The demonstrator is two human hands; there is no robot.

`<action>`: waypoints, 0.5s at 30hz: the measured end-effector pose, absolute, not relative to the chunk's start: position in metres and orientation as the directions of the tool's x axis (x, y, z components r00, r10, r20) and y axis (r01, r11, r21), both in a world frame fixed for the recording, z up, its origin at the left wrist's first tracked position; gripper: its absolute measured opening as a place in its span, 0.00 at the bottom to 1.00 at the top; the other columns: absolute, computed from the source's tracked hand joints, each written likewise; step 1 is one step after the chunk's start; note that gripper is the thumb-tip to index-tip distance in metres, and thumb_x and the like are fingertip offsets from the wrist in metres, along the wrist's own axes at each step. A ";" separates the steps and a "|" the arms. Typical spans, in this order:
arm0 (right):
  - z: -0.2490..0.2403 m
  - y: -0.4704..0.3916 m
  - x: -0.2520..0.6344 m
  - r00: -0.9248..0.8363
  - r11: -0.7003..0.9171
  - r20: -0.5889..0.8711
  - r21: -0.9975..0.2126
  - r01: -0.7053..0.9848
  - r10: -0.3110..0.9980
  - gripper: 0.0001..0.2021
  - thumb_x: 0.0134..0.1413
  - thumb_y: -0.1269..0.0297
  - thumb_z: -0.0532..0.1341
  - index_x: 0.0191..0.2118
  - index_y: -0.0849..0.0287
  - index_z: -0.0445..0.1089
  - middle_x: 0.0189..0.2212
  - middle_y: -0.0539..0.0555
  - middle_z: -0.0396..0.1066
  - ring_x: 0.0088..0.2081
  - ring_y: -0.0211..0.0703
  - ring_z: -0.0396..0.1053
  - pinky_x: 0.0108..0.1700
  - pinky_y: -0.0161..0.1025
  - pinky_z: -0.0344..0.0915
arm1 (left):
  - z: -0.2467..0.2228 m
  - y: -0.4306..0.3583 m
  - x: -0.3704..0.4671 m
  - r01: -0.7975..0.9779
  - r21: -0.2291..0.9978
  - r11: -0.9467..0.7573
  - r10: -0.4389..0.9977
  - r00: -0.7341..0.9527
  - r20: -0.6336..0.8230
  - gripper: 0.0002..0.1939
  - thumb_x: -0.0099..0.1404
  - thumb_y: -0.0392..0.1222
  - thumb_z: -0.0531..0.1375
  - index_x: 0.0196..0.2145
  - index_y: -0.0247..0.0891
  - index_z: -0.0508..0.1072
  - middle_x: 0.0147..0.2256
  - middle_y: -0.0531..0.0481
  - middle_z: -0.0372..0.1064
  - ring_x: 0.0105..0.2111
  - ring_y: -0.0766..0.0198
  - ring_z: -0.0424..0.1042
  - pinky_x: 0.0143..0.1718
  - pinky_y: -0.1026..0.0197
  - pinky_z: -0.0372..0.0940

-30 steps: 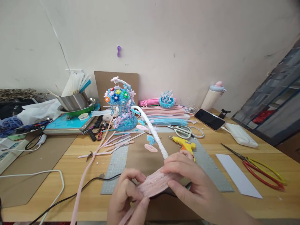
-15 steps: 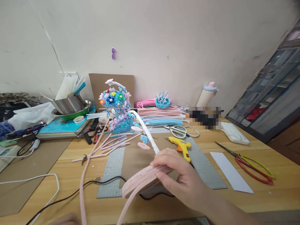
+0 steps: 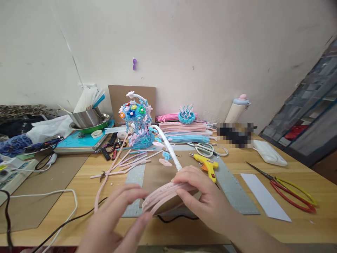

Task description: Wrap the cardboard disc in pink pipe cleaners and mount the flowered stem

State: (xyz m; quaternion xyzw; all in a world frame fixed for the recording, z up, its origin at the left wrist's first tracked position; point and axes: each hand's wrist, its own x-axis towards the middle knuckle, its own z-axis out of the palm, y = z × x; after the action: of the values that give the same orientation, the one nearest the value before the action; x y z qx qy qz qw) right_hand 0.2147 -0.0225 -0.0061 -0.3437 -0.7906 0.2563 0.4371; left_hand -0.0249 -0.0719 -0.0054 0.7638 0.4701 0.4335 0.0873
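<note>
Winding seems underway; the next turn needs even tension. Right hand (image 3: 201,191) pinches pink band (image 3: 162,193); left hand (image 3: 114,218) is parted beside it.

The left hand (image 3: 112,223) reaches in from the bottom left, slightly blurred, its fingers (image 3: 122,196) stretched toward the right and the thumb (image 3: 137,226) held below them, leaving a wide gap between the tips. The bottom edge of the view cuts this hand off near its base. The right hand (image 3: 204,193) is bent in a pinch, back turned upward, with fingers curled over the top and thumb pressing from the near side. Its wrist (image 3: 226,218) is roughly straight, and the bare forearm (image 3: 254,233) slants down toward the lower right.
</note>
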 end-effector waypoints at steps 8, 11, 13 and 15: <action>-0.006 -0.024 0.215 -0.374 0.636 0.524 -0.704 0.315 0.765 0.07 0.58 0.72 0.57 0.40 0.55 0.70 0.34 0.52 0.73 0.38 0.44 0.68 0.41 0.42 0.64 | -0.011 -0.052 0.009 0.568 0.571 -0.593 0.778 0.220 0.589 0.05 0.66 0.34 0.57 0.35 0.43 0.71 0.35 0.52 0.72 0.36 0.64 0.74 0.35 0.67 0.69; -0.008 -0.025 0.215 -0.376 0.649 0.539 -0.696 0.305 0.754 0.07 0.58 0.71 0.58 0.40 0.55 0.70 0.34 0.52 0.73 0.38 0.44 0.68 0.41 0.42 0.63 | -0.012 -0.054 0.008 0.569 0.546 -0.615 0.762 0.249 0.598 0.06 0.63 0.37 0.61 0.39 0.43 0.71 0.39 0.50 0.72 0.38 0.63 0.74 0.34 0.67 0.69; -0.009 -0.024 0.215 -0.374 0.652 0.543 -0.698 0.298 0.752 0.07 0.58 0.71 0.57 0.40 0.55 0.70 0.34 0.52 0.73 0.38 0.44 0.67 0.41 0.42 0.63 | -0.012 -0.054 0.008 0.583 0.533 -0.613 0.762 0.260 0.593 0.09 0.62 0.36 0.62 0.40 0.44 0.71 0.39 0.51 0.72 0.37 0.64 0.74 0.33 0.68 0.68; -0.010 -0.024 0.215 -0.371 0.646 0.538 -0.705 0.294 0.756 0.07 0.58 0.71 0.57 0.40 0.55 0.70 0.34 0.52 0.73 0.38 0.44 0.67 0.41 0.42 0.63 | -0.013 -0.053 0.009 0.578 0.542 -0.610 0.767 0.261 0.586 0.08 0.63 0.34 0.61 0.39 0.44 0.71 0.37 0.52 0.71 0.35 0.65 0.74 0.33 0.68 0.68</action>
State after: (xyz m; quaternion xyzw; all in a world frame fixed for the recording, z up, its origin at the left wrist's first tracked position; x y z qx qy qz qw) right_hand 0.2153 -0.0239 -0.0099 -0.3336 -0.7873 0.2565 0.4507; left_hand 0.0086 -0.0530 -0.0129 0.7865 0.4276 0.4321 0.1094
